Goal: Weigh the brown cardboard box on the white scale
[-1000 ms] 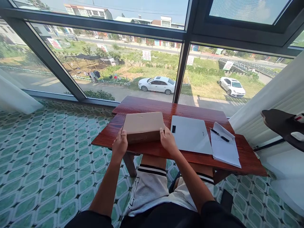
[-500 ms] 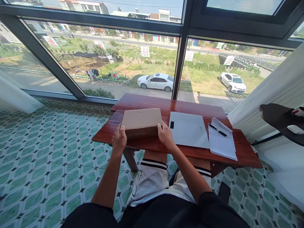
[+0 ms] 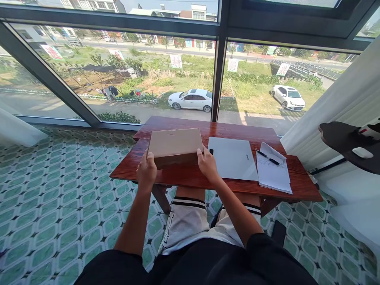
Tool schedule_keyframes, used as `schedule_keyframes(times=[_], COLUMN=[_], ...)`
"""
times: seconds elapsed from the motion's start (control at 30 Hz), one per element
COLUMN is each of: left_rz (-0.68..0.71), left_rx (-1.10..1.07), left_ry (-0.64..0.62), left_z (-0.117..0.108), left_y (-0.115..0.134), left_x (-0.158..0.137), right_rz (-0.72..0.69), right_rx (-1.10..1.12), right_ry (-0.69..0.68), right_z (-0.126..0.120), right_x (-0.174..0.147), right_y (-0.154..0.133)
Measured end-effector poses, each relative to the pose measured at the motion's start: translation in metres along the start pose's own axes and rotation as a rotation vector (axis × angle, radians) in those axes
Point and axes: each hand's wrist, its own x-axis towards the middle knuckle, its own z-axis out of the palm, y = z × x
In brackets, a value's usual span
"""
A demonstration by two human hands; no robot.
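Left hand (image 3: 146, 171) and right hand (image 3: 208, 166) grip near corners of brown box (image 3: 175, 143), one each side. Box on red table (image 3: 190, 176), between hands. White pad (image 3: 232, 157) just right of right hand, papers (image 3: 271, 174) and pen (image 3: 267, 156) further right. Step looks like: holding box steady. Next move needs firm, even grip both sides.

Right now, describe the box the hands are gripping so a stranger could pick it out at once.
Find the red-brown wooden table in front of the big window. On its left part lies a flat brown cardboard box, with the left hand and right hand gripping its near corners. Unlike the white slab and the notepad with a pen to its right, it is brown, thicker and held.
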Motion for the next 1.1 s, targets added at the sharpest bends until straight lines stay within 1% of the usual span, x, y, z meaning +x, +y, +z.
schedule_keyframes(times=[0.1, 0.27, 0.37, 0.5, 0.63, 0.87, 1.1], left_rz=[-0.047, 0.024, 0.083, 0.094, 0.164, 0.253, 0.277], left_rx=[-0.071, -0.078, -0.085, -0.102, -0.112, -0.154, -0.164], left_ry=[-0.013, -0.053, -0.077, -0.122, -0.179, -0.233, -0.31], left_z=[0.0, 0.013, 0.026, 0.044, 0.061, 0.086, 0.108], left_y=[0.02, 0.045, 0.055, 0.069, 0.084, 0.107, 0.121], left_x=[-0.006, -0.015, -0.02, -0.026, -0.035, -0.048, -0.058], right_rz=[-0.005, 0.009, 0.034, 0.074, 0.116, 0.121, 0.168], right_rx=[-0.01, -0.03, -0.044, -0.053, -0.067, -0.12, -0.173], right_ry=[0.049, 0.126, 0.172, 0.245, 0.298, 0.398, 0.463], right_z=[-0.011, -0.033, -0.048, -0.071, -0.093, -0.129, -0.161], right_x=[-0.002, -0.004, -0.006, -0.01, -0.015, -0.019, -0.018], right_y=[-0.001, 0.006, 0.014, 0.021, 0.028, 0.05, 0.066])
